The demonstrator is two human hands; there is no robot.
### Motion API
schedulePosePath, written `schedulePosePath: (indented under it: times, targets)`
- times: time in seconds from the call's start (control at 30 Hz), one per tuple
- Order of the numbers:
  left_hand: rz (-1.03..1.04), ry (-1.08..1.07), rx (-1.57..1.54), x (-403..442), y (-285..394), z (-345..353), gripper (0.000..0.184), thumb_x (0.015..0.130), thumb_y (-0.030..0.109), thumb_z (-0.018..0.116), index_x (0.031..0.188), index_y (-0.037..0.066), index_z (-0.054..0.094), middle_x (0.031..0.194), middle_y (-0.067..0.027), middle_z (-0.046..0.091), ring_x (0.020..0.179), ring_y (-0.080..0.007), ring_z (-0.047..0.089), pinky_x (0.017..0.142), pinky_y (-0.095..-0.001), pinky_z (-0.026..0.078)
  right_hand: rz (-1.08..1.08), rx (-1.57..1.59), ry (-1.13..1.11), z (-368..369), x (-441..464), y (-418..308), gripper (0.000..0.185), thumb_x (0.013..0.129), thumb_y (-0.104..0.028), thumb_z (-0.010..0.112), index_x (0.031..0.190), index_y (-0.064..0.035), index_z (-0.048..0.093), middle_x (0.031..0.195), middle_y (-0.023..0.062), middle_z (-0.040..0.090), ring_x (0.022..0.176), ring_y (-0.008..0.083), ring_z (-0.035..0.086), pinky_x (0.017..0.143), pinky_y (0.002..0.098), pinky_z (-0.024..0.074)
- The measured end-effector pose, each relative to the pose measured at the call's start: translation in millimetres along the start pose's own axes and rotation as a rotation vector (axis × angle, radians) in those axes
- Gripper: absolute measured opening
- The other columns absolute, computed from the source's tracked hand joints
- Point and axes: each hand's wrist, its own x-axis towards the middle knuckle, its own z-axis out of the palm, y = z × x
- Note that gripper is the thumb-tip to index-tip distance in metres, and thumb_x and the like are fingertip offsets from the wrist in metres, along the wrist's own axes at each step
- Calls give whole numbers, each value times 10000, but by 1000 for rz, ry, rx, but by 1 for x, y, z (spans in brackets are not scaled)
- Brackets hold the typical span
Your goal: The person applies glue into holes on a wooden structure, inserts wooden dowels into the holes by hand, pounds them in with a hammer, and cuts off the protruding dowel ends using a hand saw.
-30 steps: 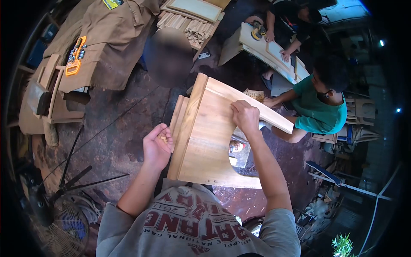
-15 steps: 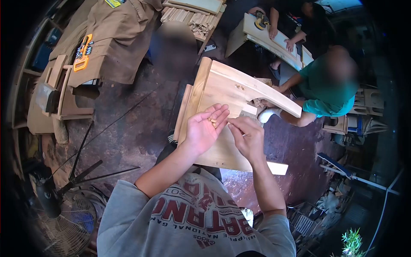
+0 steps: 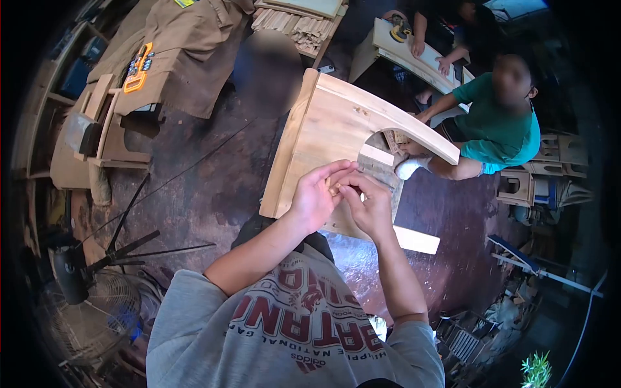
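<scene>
My left hand (image 3: 312,199) is cupped palm up and holds several small wooden dowels (image 3: 332,188). The thumb and fingertips of my right hand (image 3: 370,205) are pinched at one of those dowels, right above the left palm. Under both hands lies a pale wooden panel (image 3: 323,126) with a curved cutout and a thick rail along its left side. Small holes or marks show near its upper part. My hands hide part of its lower half.
A person in a green shirt (image 3: 511,126) sits at the panel's far right. Behind, another person's hands rest on a board (image 3: 414,55) with a sander. A cloth-covered table (image 3: 187,58) carries an orange tool case (image 3: 138,68). A fan (image 3: 94,317) stands at lower left.
My right fingertips have moved left into the cupped left palm, and the left fingers have curled more. The view has shifted slightly. The person in green has raised their head.
</scene>
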Motion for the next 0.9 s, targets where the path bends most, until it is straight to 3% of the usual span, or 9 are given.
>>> schedulePosePath:
  times: [0.07,0.1,0.17,0.27,0.4,0.5,0.63,0.83,0.9]
  targets:
    - [35,317,139,-17,-14,5,347,1083,230,516,1311,-9,624,1149,-79,705,1082,-166,666,971,-334,540,137,191,-36,-9,-17,3,96,908,-16,763,1002,-5,780,946,135,782,805,256,765,717,345,595]
    - [50,321,140,-24,-21,-7,347,1083,230,516,1311,-9,624,1149,-79,705,1082,-166,666,971,-334,540,199,236,-42,-12,-26,4,85,921,-17,757,1000,5,776,953,147,786,805,248,765,726,337,592]
    - [13,191,250,-40,-42,-42,285,1081,272,605,1217,29,664,861,43,587,767,-65,530,713,-243,439,256,293,-54,-18,-44,2,76,933,-17,751,999,15,772,959,160,790,806,241,765,734,329,589]
    - [33,277,446,-75,-73,-39,228,1063,287,681,1113,65,693,775,105,497,654,-31,384,601,-226,287,32,81,-92,-26,-72,-3,84,917,-9,763,995,20,772,953,155,787,799,254,768,733,338,596]
    - [37,386,553,-111,-105,-53,148,1041,218,732,1080,75,722,813,87,570,653,-13,406,585,-214,321,-96,16,-140,-18,-122,7,134,875,1,811,1006,8,784,947,147,784,807,253,779,734,353,608]
    - [26,464,429,-129,-124,-65,152,1007,208,762,1065,69,743,836,68,604,664,-12,408,580,-216,314,234,223,-163,-9,-154,12,157,887,-27,835,1034,19,800,927,133,801,830,182,772,758,312,610]
    - [7,432,407,-135,-131,-75,149,1011,212,755,1055,70,740,821,77,588,661,-13,412,581,-214,313,249,199,-124,0,-166,17,128,894,-29,827,1011,18,809,913,123,804,835,176,774,770,309,610]
    - [-42,353,464,-124,-108,-87,207,1035,289,722,1087,89,705,787,88,544,668,-21,417,589,-247,328,112,38,-67,6,-140,16,111,863,-51,811,960,4,809,917,149,796,804,251,785,751,347,608]
    - [-186,334,233,-125,-92,-97,214,1069,323,650,1074,114,698,837,73,593,713,-63,514,665,-261,420,125,-35,60,12,-128,26,116,850,-76,819,941,-5,809,933,149,791,814,286,776,761,370,605]
